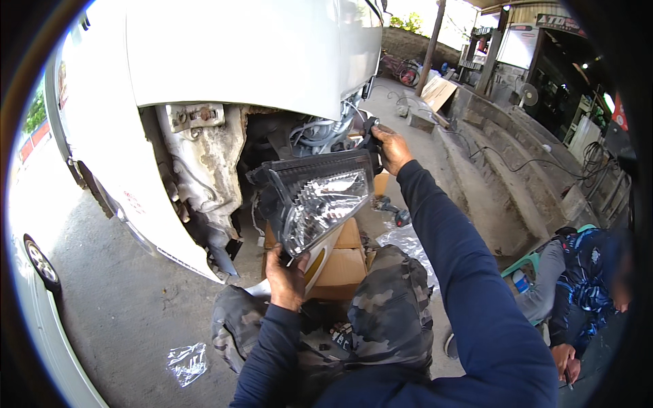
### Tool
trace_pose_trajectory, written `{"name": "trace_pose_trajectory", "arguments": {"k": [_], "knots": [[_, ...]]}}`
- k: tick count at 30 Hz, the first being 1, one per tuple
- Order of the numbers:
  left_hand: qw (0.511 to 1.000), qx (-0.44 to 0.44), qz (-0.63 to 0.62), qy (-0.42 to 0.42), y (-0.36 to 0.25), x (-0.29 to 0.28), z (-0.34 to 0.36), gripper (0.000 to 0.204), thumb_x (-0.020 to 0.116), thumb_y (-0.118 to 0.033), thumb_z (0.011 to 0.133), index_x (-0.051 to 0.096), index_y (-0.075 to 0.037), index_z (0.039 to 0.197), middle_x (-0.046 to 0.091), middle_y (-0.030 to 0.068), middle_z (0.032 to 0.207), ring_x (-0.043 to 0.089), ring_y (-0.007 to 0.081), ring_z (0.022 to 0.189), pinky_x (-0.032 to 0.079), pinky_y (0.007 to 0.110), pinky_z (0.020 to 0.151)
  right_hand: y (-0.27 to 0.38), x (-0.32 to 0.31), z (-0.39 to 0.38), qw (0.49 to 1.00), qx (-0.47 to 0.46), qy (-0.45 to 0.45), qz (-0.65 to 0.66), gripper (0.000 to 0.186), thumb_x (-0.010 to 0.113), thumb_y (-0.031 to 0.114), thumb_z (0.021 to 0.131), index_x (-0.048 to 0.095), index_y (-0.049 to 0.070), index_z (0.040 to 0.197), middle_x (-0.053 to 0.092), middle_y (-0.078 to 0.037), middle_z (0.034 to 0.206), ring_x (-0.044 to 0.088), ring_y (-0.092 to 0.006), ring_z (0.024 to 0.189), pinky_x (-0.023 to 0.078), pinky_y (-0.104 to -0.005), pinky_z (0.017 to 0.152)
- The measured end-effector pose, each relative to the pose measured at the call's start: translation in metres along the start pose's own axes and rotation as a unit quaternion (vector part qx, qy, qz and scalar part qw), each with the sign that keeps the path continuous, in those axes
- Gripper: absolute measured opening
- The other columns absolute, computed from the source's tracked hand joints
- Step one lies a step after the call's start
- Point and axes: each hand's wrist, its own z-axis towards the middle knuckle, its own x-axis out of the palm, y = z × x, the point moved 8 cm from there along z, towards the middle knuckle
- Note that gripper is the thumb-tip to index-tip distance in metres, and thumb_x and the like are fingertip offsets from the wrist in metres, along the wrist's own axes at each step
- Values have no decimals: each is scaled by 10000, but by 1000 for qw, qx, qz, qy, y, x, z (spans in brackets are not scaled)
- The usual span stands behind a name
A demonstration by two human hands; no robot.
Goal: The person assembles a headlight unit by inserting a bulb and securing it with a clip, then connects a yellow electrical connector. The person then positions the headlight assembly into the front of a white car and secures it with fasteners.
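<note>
Between my two hands is a car headlight (330,194) with a clear faceted lens and a black housing, held tilted in front of a white vehicle (238,54). My left hand (287,279) grips its lower corner, thumb and fingers on either side of the edge. At the upper right end, my right hand (392,148) is closed on a black part of the housing. Behind the headlight, the vehicle's front corner is open, with a bare, stained metal panel (204,163) and grey hoses and wires (323,132) showing. Part of the opening is hidden by the headlight.
Below the headlight lie an opened cardboard box (340,268) and a white-and-yellow curved piece (316,266). Clear plastic wraps (187,364) lie on the ground. Another person (585,285) sits at the right near concrete steps (483,183). A second car (44,265) stands at the left.
</note>
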Motion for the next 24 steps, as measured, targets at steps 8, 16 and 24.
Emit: {"name": "trace_pose_trajectory", "arguments": {"k": [8,16,24], "knots": [[1000,5,8,3,-6,-11,3,379,608,-373,1078,648,-95,1332,714,100,1308,658,313,1209,486,565,1112,8,12,-10,995,-15,40,-85,356,598,166,1123,629,-56,1400,739,-99,1198,686,-179,1043,558,-322,949],[998,39,8,51,-5,-13,-1,386,678,-235,1070,573,-37,1384,688,119,1363,674,306,1214,536,511,1094,-2,11,4,994,-18,14,-111,515,649,283,1113,555,-6,1529,702,-79,1272,659,-165,1096,519,-306,969],[990,34,93,102,-9,-6,-19,604,692,-180,1036,454,1,1561,652,154,1441,668,327,1304,528,494,1140,-41,-15,35,989,-142,-7,-45,491,680,264,1111,614,-89,1446,708,-102,1321,640,-169,1176,483,-294,1056]]}}
